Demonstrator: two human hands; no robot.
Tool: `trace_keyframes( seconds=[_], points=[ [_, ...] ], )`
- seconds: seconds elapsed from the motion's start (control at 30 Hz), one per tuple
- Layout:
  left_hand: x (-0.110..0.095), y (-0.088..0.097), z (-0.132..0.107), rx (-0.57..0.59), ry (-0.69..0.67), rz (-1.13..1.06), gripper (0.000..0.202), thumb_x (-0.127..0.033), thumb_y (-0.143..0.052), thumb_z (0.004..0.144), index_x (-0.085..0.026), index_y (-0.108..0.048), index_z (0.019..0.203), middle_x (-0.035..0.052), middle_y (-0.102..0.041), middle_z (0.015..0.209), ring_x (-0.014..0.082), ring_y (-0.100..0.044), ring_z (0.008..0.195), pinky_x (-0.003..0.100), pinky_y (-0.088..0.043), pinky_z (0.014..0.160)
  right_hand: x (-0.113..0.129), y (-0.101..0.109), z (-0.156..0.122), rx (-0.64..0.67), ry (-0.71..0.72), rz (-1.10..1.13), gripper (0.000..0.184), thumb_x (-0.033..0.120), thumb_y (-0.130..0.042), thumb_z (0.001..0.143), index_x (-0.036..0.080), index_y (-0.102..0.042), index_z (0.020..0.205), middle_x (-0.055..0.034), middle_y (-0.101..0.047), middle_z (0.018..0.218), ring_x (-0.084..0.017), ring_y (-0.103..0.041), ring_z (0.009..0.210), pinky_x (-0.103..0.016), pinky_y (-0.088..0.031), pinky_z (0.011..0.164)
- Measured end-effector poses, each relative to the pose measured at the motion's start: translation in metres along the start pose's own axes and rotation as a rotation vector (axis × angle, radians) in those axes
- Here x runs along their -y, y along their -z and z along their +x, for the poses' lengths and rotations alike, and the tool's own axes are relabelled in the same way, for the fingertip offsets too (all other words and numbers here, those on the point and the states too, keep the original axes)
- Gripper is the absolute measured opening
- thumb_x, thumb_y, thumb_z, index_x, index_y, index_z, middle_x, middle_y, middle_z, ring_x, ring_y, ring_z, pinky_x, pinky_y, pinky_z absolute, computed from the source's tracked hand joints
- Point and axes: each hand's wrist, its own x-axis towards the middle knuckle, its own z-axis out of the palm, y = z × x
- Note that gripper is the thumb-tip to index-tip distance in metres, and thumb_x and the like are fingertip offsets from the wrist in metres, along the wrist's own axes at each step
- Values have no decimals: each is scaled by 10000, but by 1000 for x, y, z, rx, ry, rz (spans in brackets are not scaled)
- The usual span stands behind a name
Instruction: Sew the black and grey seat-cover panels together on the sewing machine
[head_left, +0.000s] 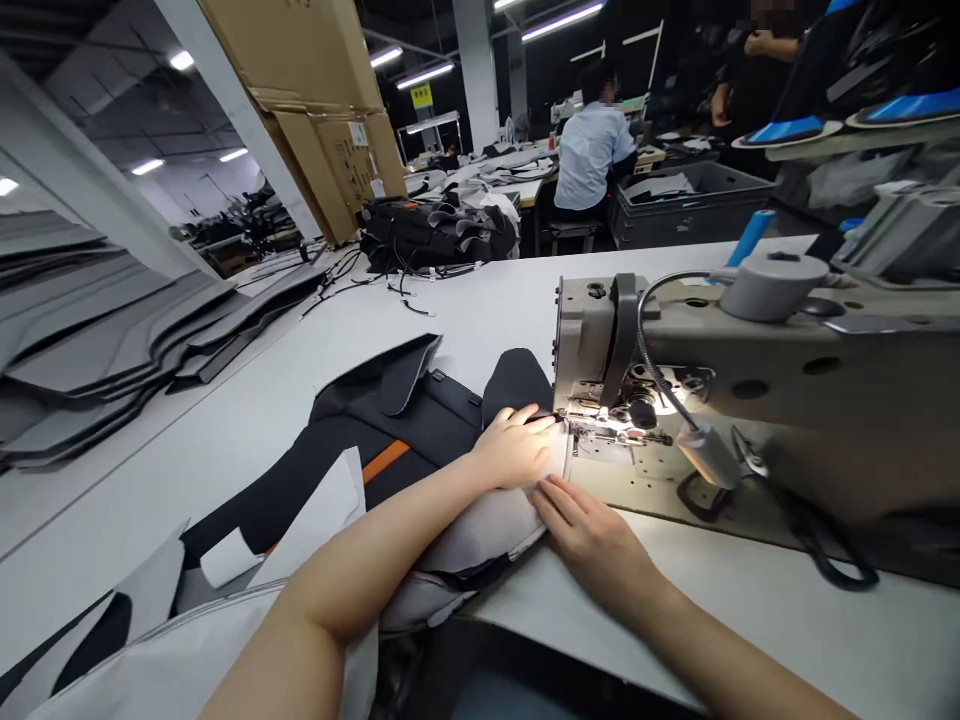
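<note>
A black, grey and orange fabric cover (390,440) lies on the white table (225,430), its edge fed under the sewing machine (750,370). My left hand (514,445) rests on the fabric right beside the presser foot, fingers curled and pressing the edge. My right hand (592,535) lies flat on the grey fabric edge just in front of the needle area, fingers stretched out together. A small lamp lights the needle zone (600,430).
Stacks of grey cut panels (112,340) fill the left side. Black parts with cords (435,235) and cardboard boxes (322,100) stand at the back. Scissors (817,520) lie on the machine bed. A person in a light shirt (592,150) sits far behind.
</note>
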Motion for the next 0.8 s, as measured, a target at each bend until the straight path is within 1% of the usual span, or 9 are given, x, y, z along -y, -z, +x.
trace_keyframes(
  seconds=[0.07,0.13,0.23,0.37,0.43,0.53,0.67,0.73,0.8],
  points=[
    [-2,-6,4,-35,62,-23,368,-270,-382,914,-230,-525,1250,21,-510,1341,268,-369,1282,430,-324,1004,-10,2,-5,19,16,-3,408,44,-398,853,98,-561,1223,-146,-595,1211,-253,-507,1189,-351,-510,910],
    [-4,-9,8,-73,115,-40,347,-265,-394,905,-239,-550,1215,21,-542,1303,270,-381,1275,435,-313,1017,-22,3,-8,41,9,39,425,40,-377,863,125,-550,1241,-123,-578,1247,-232,-466,1234,-327,-507,921],
    [-7,-12,12,-93,173,-45,319,-259,-391,904,-221,-593,1148,37,-583,1245,279,-389,1267,455,-317,1019,-35,1,-10,49,-1,91,415,62,-358,887,143,-548,1247,-105,-566,1270,-213,-438,1259,-324,-483,961],
    [-8,-14,17,-102,217,-72,290,-261,-399,899,-226,-636,1063,39,-608,1198,285,-399,1258,475,-315,1026,-44,-1,-10,1,6,106,368,105,-359,913,133,-582,1205,-111,-588,1241,-224,-474,1227,-370,-445,1010],
    [-8,-14,19,-98,224,-86,277,-266,-410,893,-229,-645,1035,35,-611,1193,286,-406,1251,481,-315,1028,-46,-2,-11,-4,-5,127,356,129,-382,914,149,-586,1206,-108,-583,1248,-226,-478,1223,-387,-431,1024],
    [-9,-13,20,-84,233,-86,273,-271,-410,890,-220,-654,1003,40,-609,1201,291,-403,1254,494,-314,1031,-46,-4,-10,-9,-42,142,374,133,-398,900,170,-574,1228,-103,-564,1274,-215,-465,1234,-361,-440,1013],
    [-10,-11,16,-105,240,-80,283,-266,-402,889,-204,-657,993,58,-582,1248,297,-384,1274,506,-297,1050,-43,-6,-9,-71,-44,58,416,102,-402,865,165,-557,1246,-103,-579,1253,-216,-510,1191,-345,-482,965],
    [-8,-11,14,-119,240,-94,291,-271,-398,890,-203,-649,1020,62,-568,1269,298,-385,1277,511,-293,1055,-39,-6,-13,-114,-48,13,460,117,-442,848,171,-508,1300,-110,-573,1259,-242,-533,1166,-359,-513,926],
    [-5,-12,14,-125,239,-111,307,-273,-383,897,-211,-636,1060,63,-570,1266,297,-387,1279,517,-288,1058,-31,-4,-26,-158,-71,65,517,155,-492,841,229,-457,1351,-123,-562,1268,-267,-545,1149,-374,-544,876]
  ],
)
